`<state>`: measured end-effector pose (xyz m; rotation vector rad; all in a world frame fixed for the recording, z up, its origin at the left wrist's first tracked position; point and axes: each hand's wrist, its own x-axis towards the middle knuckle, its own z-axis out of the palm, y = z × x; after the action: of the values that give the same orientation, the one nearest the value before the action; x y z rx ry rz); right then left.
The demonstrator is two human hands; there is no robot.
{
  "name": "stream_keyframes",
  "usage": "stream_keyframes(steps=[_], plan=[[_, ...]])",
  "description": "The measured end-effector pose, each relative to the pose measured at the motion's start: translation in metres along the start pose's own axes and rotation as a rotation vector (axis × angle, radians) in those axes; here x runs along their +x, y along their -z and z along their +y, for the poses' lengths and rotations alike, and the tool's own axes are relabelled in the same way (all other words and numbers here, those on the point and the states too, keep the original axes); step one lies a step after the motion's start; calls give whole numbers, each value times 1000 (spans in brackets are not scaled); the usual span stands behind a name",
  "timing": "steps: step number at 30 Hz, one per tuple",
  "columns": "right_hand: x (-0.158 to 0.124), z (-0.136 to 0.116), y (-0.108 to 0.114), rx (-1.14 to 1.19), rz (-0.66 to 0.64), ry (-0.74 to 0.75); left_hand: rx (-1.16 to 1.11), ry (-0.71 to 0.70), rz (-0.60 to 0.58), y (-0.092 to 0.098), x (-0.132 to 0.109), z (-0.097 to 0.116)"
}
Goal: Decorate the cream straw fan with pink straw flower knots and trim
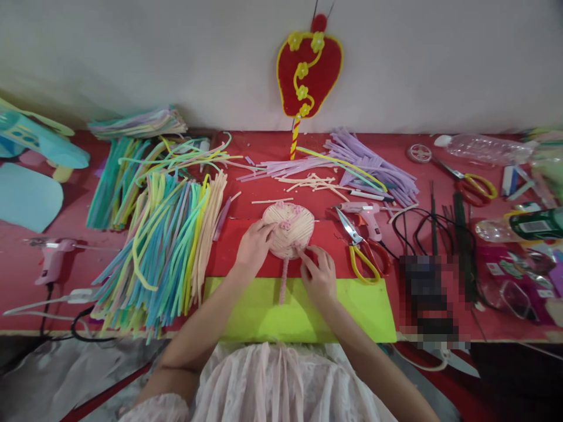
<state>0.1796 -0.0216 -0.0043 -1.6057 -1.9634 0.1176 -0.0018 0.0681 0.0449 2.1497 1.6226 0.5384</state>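
A round cream fan [281, 241] made of pipe cleaners, with small pink flowers and a twisted pink handle [283, 284], lies in front of me. Its handle reaches over a lime-green sheet [360, 308]. My left hand [254, 249] is closed at the fan's left side, fingertips beside a pink flower [285, 225]. At the lower right rim, my right hand [320, 272] has its thumb and forefinger closed on the edge, by another pink flower. Both hands touch the fan. Their fingertips partly cover its rim.
Left of me lie bundles of coloured pipe cleaners [158, 252] and a pink glue gun [56, 258]. On the right are yellow-and-red scissors [363, 258], a second glue gun [369, 218], black cable and bottles. A red fan [310, 73] stands upright at the back before the wall.
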Motion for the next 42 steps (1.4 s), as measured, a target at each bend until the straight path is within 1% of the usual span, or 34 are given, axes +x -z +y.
stream_keyframes(steps=[4, 9, 16, 23, 27, 30, 33, 37, 42], plan=[[0, 0, 0, 8, -10, -7, 40, -2, -97, 4, -2, -2], [-1, 1, 0, 26, -13, -9, 97, -10, -156, 8, -2, -2], [-1, 2, -1, 14, -12, -13, 174, -30, -157, 11, -6, 0], [0, 2, -1, 19, -16, -13, 140, 7, -177, 10, -7, 2], [1, -1, 2, 63, 25, -24, 124, 43, -175, 10, -6, 3], [6, -2, 3, 136, 57, -86, 101, 75, -153, 10, -6, 3], [15, -2, 4, 214, 55, -200, 81, 110, -126, 9, -7, 4], [27, 1, 5, 268, 7, -330, 82, 146, -84, 9, -8, 6], [35, 1, 6, 346, -54, -387, 56, 168, -73, 9, -9, 9]])
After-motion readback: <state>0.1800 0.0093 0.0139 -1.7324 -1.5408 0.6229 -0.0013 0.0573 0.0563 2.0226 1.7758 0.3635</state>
